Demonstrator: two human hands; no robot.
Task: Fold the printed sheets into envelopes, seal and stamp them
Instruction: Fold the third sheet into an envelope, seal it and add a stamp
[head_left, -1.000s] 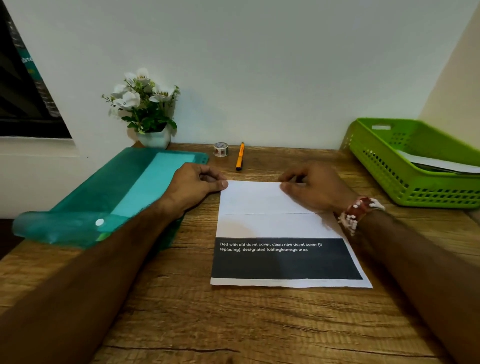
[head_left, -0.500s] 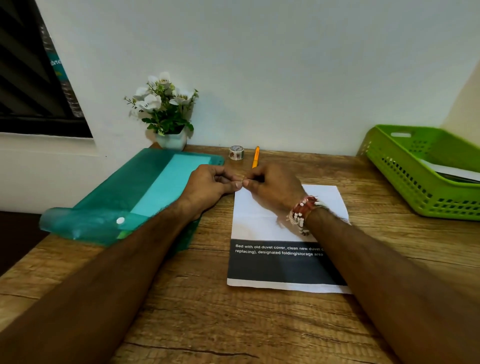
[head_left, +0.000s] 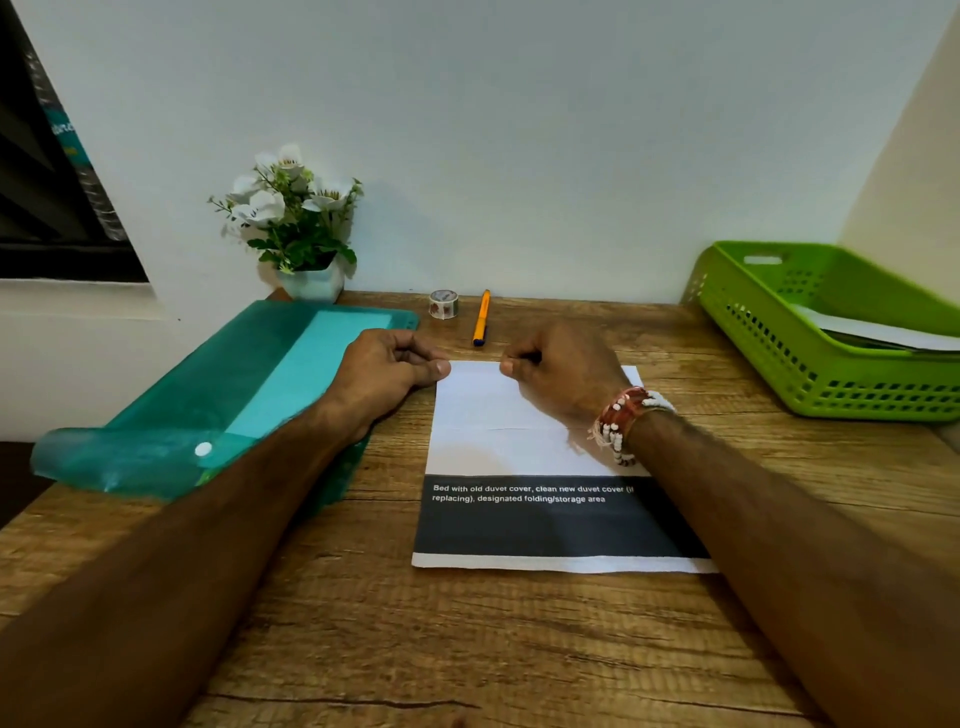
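Observation:
A printed sheet (head_left: 498, 415) lies on the wooden desk (head_left: 467, 649), white at the far half with a faint crease line, and with a black band of white text near me. My left hand (head_left: 389, 374) grips its far left corner, thumb on the paper and fingers curled. My right hand (head_left: 566, 376), with a bead bracelet on the wrist, pinches the far edge a little to the right, fingers curled. A small roll of patterned tape (head_left: 443, 304) and an orange pen (head_left: 482, 317) lie beyond the sheet near the wall.
A teal plastic folder (head_left: 234, 384) with its snap flap open lies to the left, partly under my left forearm. A potted white flower (head_left: 306, 228) stands at the back left. A green basket (head_left: 831, 384) holding papers sits at the right.
My right hand went from the sheet's far right across to my left hand at the far left corner, and now has slid back rightward along the far edge. The left hand stayed put.

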